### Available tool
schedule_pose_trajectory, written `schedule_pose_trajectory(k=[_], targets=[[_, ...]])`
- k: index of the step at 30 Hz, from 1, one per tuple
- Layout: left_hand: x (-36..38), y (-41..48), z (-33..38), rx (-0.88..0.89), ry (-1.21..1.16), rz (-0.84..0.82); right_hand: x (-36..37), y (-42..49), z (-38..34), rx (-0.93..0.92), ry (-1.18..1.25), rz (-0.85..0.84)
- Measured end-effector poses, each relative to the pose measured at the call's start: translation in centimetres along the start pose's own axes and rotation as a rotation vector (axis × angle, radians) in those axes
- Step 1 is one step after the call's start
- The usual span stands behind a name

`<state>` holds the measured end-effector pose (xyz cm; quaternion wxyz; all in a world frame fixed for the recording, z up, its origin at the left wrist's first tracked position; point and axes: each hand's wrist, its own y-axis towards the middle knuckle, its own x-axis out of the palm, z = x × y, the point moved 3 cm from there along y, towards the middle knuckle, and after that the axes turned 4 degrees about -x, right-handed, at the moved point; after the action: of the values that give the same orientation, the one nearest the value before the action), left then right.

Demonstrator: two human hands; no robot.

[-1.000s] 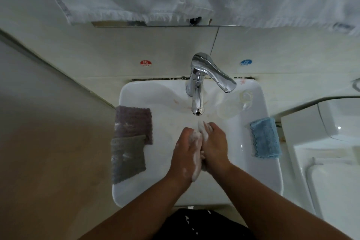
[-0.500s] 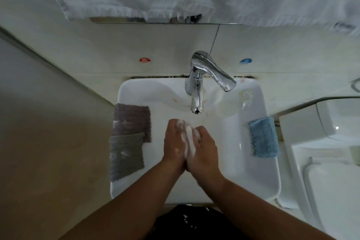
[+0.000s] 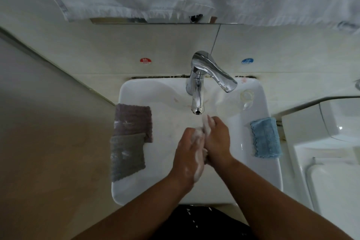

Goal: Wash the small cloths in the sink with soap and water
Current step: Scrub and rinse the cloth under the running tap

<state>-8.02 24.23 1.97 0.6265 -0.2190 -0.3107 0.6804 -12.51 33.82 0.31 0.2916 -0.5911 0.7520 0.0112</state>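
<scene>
Lathered, the left hand (image 3: 190,154) and right hand (image 3: 218,140) press together near the faucet (image 3: 197,101); whether they hold anything cannot be told. A grey cloth (image 3: 127,156) lies to their left, a blue cloth (image 3: 266,137) to their right.

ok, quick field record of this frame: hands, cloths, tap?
hands: left hand and right hand, foamy, pressed together over the sink
held item: hidden by foam, cannot tell
purple cloth: left rim, rear
grey cloth: left rim, front, touching purple cloth
blue cloth: right rim
faucet: no stream visible
</scene>
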Motion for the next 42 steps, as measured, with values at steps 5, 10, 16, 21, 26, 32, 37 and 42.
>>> schedule_pose_trajectory(k=[5,10,16,21,26,32,37,42], targets=[[-1.8,2.5,1.5,0.162,0.159,0.196,1.0,-3.7,-0.7,-0.022,0.022,-0.09],[-0.3,0.6,0.8,0.087,0.04,0.023,0.5,-0.6,-0.7,-0.055,-0.019,-0.032],[-2.3,2.8,0.8,0.033,0.048,0.181,1.3,-4.0,-1.0,-0.076,-0.008,-0.119],[-1.1,0.6,0.7,0.193,0.165,0.017,0.6,-0.1,-0.2,-0.066,-0.01,-0.01],[-2.1,1.9,1.2,0.238,0.273,0.086,1.1,-2.5,-0.8,-0.104,0.036,-0.077],[-2.3,0.6,1.1,-0.035,0.047,-0.092,0.8,-1.1,-0.1,-0.169,-0.059,-0.115],[-3.7,0.8,1.9,0.075,0.005,-0.151,-1.1,2.5,2.6,-0.084,-0.056,-0.044],[-3.7,1.1,0.7,-0.042,-0.014,-0.093,0.0,1.2,1.7,0.454,0.711,0.029]])
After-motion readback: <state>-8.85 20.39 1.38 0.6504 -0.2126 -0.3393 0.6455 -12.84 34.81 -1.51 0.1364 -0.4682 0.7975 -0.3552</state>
